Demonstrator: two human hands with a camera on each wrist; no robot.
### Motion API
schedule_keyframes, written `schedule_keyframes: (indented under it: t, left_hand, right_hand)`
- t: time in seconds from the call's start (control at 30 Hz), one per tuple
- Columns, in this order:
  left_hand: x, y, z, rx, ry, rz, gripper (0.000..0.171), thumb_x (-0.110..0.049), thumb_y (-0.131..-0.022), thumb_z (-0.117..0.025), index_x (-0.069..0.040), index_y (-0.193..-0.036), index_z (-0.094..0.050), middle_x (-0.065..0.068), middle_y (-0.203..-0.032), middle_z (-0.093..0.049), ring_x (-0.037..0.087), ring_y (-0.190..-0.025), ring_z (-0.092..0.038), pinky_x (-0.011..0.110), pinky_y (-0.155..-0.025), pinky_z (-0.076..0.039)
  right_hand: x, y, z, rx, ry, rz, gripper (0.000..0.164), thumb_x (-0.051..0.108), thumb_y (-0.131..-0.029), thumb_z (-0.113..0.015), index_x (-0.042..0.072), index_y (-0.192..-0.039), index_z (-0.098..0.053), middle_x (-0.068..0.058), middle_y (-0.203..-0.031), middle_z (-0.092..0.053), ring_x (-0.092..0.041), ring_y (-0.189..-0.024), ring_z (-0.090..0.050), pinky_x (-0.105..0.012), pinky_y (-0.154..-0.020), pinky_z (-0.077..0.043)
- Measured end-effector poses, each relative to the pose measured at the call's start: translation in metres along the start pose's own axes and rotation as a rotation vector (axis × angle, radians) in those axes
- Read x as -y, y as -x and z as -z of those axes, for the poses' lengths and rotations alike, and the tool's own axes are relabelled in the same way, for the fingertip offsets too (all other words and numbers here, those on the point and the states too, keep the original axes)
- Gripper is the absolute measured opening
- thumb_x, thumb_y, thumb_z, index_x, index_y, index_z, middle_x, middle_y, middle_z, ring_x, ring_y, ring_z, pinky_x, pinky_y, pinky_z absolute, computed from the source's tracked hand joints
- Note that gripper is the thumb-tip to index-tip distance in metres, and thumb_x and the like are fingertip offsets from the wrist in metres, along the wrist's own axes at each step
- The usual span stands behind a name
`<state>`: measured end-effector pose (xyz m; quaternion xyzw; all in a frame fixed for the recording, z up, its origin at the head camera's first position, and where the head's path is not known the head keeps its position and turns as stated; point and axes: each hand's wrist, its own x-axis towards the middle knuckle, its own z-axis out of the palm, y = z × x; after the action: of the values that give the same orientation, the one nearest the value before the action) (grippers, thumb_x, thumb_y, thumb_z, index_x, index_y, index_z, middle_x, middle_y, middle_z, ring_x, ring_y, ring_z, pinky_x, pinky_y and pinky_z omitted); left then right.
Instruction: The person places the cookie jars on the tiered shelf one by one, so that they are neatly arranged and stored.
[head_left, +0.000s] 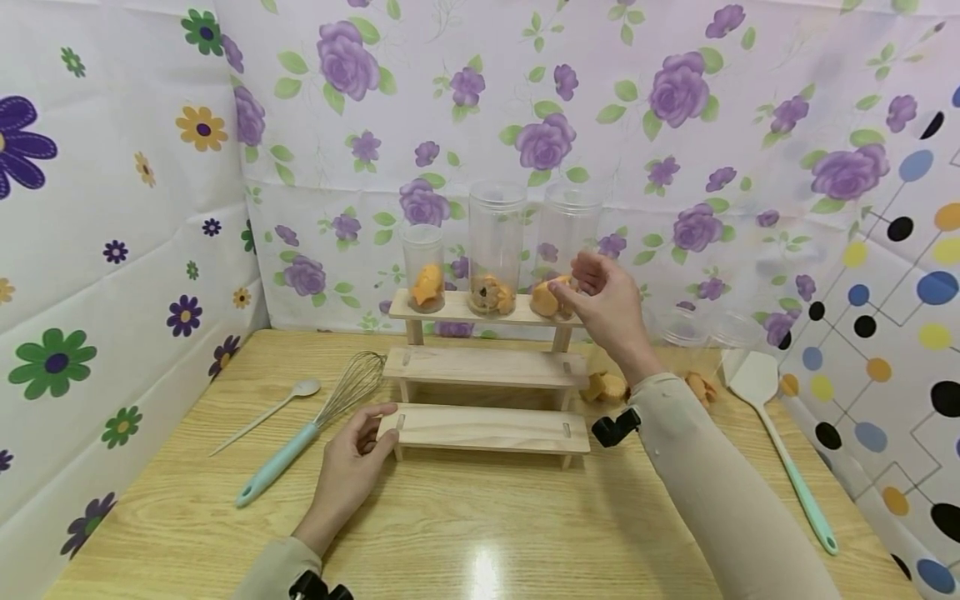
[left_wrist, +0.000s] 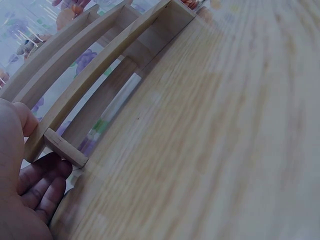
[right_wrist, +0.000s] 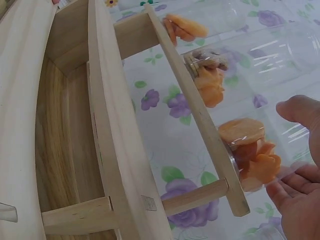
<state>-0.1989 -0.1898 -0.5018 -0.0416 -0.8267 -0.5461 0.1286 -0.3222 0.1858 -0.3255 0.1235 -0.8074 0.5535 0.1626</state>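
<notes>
My left hand (head_left: 352, 467) grips the left end of a three-tier wooden stand (head_left: 487, 425) at its lowest step, thumb above and fingers below the board. On the top step are three clear jars. A short jar (head_left: 423, 250) stands left, a tall jar (head_left: 497, 233) in the middle and another tall jar (head_left: 566, 221) right. Orange pieces (right_wrist: 257, 165) lie in the right jar; brownish and orange pieces (head_left: 491, 294) fill the middle one's bottom. Beside the right jar is my right hand (head_left: 607, 304), thumb and fingers spread apart; whether it touches the jar cannot be told.
A whisk (head_left: 300, 450) and a small white spoon (head_left: 277, 415) lie left of the stand. On the right are more clear jars (head_left: 684, 329) with orange pieces (head_left: 701, 389), and a white spatula (head_left: 776, 433) with a green handle. Flowered cloth (head_left: 480, 108) hangs behind.
</notes>
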Motion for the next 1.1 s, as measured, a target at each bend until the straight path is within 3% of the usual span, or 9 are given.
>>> schedule_keyframes:
  t: [0.37,0.73,1.1]
  left_hand:
    - [-0.001,0.0,0.0,0.009,0.001,0.006,0.033,-0.025,-0.111,-0.073,-0.026,-0.144,-0.072,0.007,-0.143,-0.074,0.024,-0.13,-0.069,0.022,-0.096,-0.055]
    - [-0.003,0.0,0.0,0.003,0.002,0.017,0.032,-0.024,-0.111,-0.073,-0.025,-0.143,-0.072,0.006,-0.142,-0.074,0.022,-0.129,-0.07,0.021,-0.097,-0.055]
    - [-0.003,0.0,0.0,0.008,0.012,0.019,0.033,-0.024,-0.111,-0.074,-0.026,-0.143,-0.073,0.006,-0.141,-0.075,0.022,-0.129,-0.07,0.021,-0.097,-0.055]
  right_hand:
    - [-0.001,0.001,0.002,0.012,-0.013,-0.016,0.073,0.025,-0.103,-0.084,-0.001,-0.162,-0.05,-0.023,-0.161,-0.057,-0.033,-0.15,-0.056,-0.039,-0.125,-0.045]
    - [0.001,0.001,0.001,0.006,-0.017,-0.058,0.077,0.026,-0.101,-0.087,0.0,-0.163,-0.05,-0.019,-0.162,-0.056,-0.032,-0.151,-0.054,-0.039,-0.126,-0.044]
    - [0.006,0.012,0.011,-0.083,-0.042,-0.001,0.085,0.031,-0.097,-0.091,0.0,-0.164,-0.05,-0.018,-0.16,-0.058,-0.035,-0.149,-0.055,-0.039,-0.126,-0.043]
